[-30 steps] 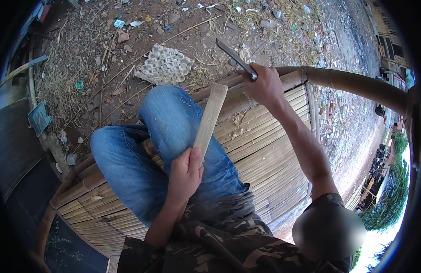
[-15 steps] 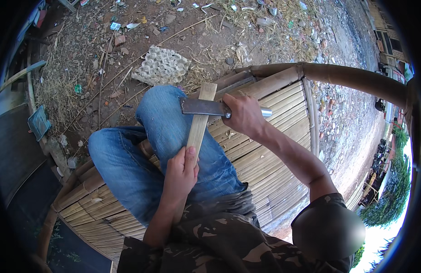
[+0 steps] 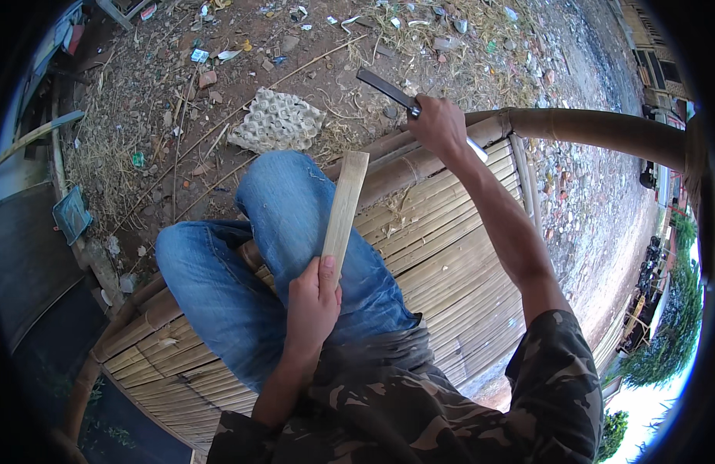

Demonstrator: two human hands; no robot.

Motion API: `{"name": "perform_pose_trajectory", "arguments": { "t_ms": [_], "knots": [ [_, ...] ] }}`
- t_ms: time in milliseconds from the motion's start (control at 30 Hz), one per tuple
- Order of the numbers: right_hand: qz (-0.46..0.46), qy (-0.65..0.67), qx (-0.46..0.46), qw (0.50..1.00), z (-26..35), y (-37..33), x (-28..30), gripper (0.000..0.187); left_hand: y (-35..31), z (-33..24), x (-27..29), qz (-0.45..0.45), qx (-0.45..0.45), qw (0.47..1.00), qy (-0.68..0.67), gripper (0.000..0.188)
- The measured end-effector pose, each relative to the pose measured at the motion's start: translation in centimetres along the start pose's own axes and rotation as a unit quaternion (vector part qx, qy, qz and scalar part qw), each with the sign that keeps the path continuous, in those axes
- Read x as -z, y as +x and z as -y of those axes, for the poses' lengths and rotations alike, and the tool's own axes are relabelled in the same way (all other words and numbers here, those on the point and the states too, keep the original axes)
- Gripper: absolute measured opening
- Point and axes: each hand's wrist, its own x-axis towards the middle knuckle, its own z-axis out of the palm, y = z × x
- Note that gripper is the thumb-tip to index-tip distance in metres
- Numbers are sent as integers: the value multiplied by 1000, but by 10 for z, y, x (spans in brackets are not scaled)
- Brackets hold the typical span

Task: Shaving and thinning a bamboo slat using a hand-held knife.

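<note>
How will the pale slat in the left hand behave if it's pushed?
The pale slat is probably stiff: it juts straight beyond the left hand without visible sagging. Its slim shape suggests it's fairly light. Being flat-faced, it would likely slide rather than roll.

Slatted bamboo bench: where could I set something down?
Mostly bare tan slats lie between the blue denim jeans and right forearm, with a few pale shavings. It's crowded over the jeans, where the left hand grips a flat wooden strip.
</note>
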Motion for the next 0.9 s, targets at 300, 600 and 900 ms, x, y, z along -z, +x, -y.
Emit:
{"name": "perform_pose_trajectory", "arguments": {
  "t_ms": [300,600,900],
  "knots": [
    [104,153,133,974,53,-93,6,10,4,-2,-3,4,6,1000,6,41],
    [88,30,9,996,25,-26,-3,15,-2,4,-6,-3,-43,996,77,36],
    [79,178,101,976,52,-108,22,13,1,-1,-2,10,-35,998,50,33]
  ]
}}
